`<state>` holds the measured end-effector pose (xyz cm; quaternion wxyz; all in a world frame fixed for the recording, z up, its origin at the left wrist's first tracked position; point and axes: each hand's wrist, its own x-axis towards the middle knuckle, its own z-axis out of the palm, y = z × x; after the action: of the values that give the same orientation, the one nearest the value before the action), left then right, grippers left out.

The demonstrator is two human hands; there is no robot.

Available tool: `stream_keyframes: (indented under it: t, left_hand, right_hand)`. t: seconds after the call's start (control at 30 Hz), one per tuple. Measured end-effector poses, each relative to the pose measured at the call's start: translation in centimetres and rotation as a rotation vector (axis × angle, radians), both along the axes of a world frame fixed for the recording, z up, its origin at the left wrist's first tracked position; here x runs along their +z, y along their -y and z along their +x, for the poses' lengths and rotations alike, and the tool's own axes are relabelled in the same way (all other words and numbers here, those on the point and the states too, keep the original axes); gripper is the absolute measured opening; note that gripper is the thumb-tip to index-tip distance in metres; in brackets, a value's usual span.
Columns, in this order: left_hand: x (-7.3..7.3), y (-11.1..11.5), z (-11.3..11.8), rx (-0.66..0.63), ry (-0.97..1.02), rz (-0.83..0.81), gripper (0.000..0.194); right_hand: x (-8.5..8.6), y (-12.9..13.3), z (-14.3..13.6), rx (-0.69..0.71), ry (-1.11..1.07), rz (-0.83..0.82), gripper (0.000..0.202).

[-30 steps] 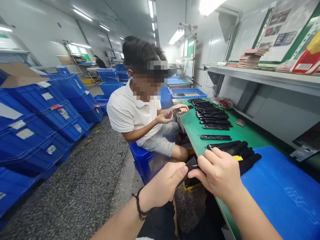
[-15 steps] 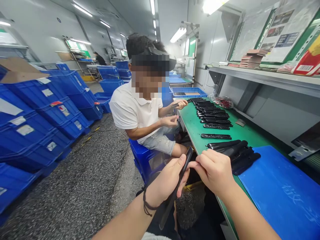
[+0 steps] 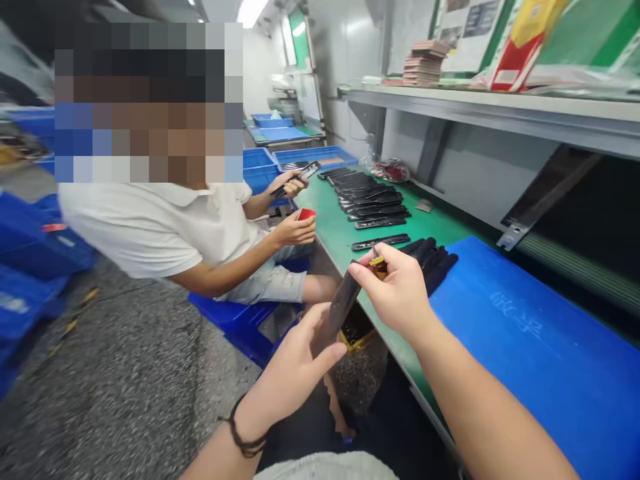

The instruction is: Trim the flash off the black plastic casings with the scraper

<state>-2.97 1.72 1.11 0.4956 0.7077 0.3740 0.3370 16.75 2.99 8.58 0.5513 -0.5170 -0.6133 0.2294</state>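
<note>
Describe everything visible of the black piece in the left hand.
The black piece is long and narrow, smooth and faintly glossy, apparently plastic. It slants in the air beside the green bench. The left hand wraps its lower part, hiding some; the right hand has fingertips at its upper end.

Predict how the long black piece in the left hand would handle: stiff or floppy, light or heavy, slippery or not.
The black piece is probably stiff, showing no sag beyond the left hand. Its slim shape suggests little weight, though the material is unclear. The smooth, faintly shiny surface might slip a little.
</note>
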Motion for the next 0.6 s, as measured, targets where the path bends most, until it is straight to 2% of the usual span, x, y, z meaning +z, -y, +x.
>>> stream_keyframes:
  t: [0.1,0.2,0.3,0.37,0.4,0.47,0.5,0.6]
  left_hand:
    - [-1.1,-0.1,0.8,0.032,0.021,-0.030,0.064]
    - [-1.5,-0.3,1.9,-0.126,0.264,-0.324,0.057]
    - [-1.6,-1.1,3.1,-0.300,0.608,-0.681,0.050]
    - [-1.6,-1.6,4.1,-0.341,0.696,-0.796,0.048]
    - [-1.5,-1.9,4.7,-0.337,0.687,-0.804,0.048]
    - [-1.3,-2.4,6.3,-0.285,0.553,-0.701,0.050]
    - [-1.2,-2.7,7.3,-0.243,0.424,-0.579,0.050]
    - [-0.9,-3.5,11.2,-0.107,-0.054,0.005,0.051]
  right_hand:
    - [0.8,-0.5,2.3,-0.075,-0.051,0.009,0.023]
    - [1.6,-0.9,4.9,-0.115,-0.089,0.016,0.029]
    - [2.2,-1.2,7.6,-0.260,-0.118,0.101,0.031]
    - [2.5,-1.2,9.2,-0.337,-0.121,0.152,0.029]
    - [2.6,-1.0,9.9,-0.367,-0.130,0.176,0.028]
    - [2.9,-0.5,11.4,-0.424,-0.146,0.231,0.026]
    - [3.1,0.0,12.2,-0.463,-0.144,0.265,0.024]
    - [3.9,1.7,15.0,-0.628,-0.073,0.350,0.021]
